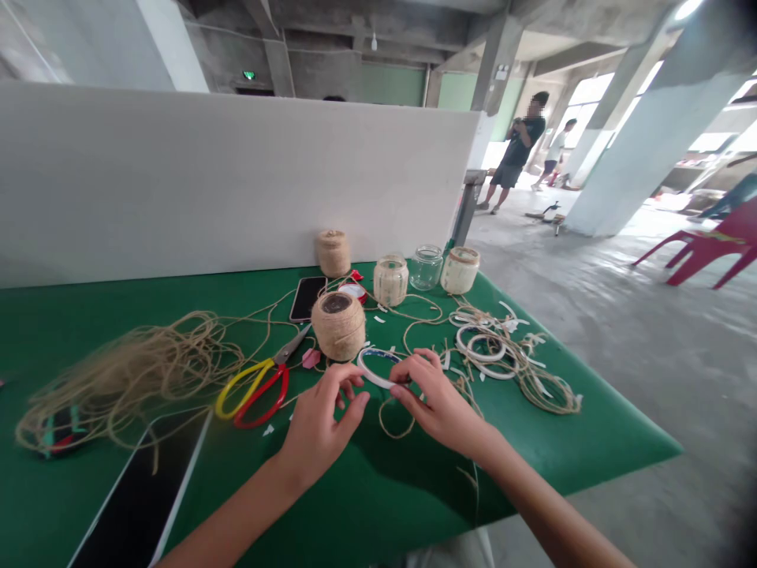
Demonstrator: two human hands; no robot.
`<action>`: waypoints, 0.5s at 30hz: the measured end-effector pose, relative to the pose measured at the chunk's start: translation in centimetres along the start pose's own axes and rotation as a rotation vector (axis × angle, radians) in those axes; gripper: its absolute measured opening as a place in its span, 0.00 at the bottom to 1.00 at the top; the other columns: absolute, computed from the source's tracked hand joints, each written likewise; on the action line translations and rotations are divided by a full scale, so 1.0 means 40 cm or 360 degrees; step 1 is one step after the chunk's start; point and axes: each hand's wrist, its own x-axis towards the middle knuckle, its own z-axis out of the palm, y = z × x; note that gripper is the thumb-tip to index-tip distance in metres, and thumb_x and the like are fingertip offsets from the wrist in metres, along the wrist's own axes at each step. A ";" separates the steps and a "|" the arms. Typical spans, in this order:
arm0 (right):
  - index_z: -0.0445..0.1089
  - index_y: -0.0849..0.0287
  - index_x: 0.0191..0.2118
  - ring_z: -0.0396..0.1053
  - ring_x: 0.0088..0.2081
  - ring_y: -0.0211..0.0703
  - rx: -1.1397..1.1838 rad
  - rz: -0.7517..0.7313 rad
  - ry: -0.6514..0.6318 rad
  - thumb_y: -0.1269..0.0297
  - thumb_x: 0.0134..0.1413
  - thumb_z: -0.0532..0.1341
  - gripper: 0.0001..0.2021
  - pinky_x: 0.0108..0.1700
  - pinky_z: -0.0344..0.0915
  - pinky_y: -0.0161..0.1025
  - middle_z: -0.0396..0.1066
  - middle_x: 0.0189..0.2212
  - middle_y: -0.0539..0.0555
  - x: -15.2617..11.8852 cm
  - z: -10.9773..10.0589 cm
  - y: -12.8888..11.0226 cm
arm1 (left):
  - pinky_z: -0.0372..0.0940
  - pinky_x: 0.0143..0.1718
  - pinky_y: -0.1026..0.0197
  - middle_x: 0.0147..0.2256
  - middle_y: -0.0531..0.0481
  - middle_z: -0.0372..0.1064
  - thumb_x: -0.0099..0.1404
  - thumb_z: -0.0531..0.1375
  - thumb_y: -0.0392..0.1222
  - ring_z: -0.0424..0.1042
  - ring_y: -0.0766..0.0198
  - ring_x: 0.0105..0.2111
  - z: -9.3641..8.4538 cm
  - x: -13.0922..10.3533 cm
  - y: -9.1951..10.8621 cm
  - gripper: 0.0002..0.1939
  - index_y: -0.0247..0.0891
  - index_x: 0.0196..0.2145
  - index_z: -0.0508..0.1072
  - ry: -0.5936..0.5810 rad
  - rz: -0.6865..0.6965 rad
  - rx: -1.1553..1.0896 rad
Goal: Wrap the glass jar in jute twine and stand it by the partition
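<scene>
My right hand point(434, 398) pinches the near right rim of a roll of white tape point(374, 377) between thumb and fingers. At the roll's left side is my left hand point(325, 410), its fingers bent and its thumb apart from them; I see nothing held in it. Just beyond the hands stands a large ball of jute twine point(339, 327). Scissors point(251, 394) with one yellow and one red handle lie left of my left hand, blades pointing away. A loop of twine point(395, 430) lies beneath the roll.
Tangled twine point(154, 363) covers the left, near a large dark-screened device point(147, 489). A phone point(308, 298), another twine ball point(334, 254) and several jars point(390, 280) stand or lie behind. Tape rolls point(485, 347) and scraps are at right. A white panel point(236, 181) borders the back.
</scene>
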 end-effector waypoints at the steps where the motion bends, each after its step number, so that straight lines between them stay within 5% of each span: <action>1: 0.59 0.57 0.36 0.62 0.34 0.36 0.0078 -0.0010 0.0005 0.69 0.59 0.52 0.01 0.54 0.48 0.46 0.65 0.31 0.48 0.006 0.010 0.005 | 0.63 0.30 0.65 0.33 0.52 0.67 0.64 0.53 0.40 0.68 0.67 0.30 -0.002 0.002 -0.007 0.10 0.41 0.43 0.61 0.0035 0.0010 0.0054; 8: 0.62 0.57 0.37 0.60 0.37 0.38 0.0554 0.0150 -0.0080 0.65 0.59 0.52 0.04 0.45 0.57 0.38 0.64 0.31 0.50 -0.005 0.046 0.005 | 0.62 0.33 0.65 0.34 0.50 0.67 0.64 0.52 0.38 0.68 0.64 0.35 -0.014 0.001 -0.043 0.10 0.41 0.44 0.63 0.0010 0.0437 0.0383; 15: 0.65 0.58 0.34 0.62 0.31 0.37 0.0732 0.0102 -0.0168 0.65 0.61 0.48 0.10 0.52 0.51 0.43 0.64 0.23 0.48 -0.014 0.030 0.011 | 0.63 0.35 0.65 0.34 0.48 0.66 0.65 0.50 0.34 0.68 0.65 0.34 -0.041 -0.004 -0.066 0.08 0.37 0.41 0.64 0.0070 0.0426 0.0177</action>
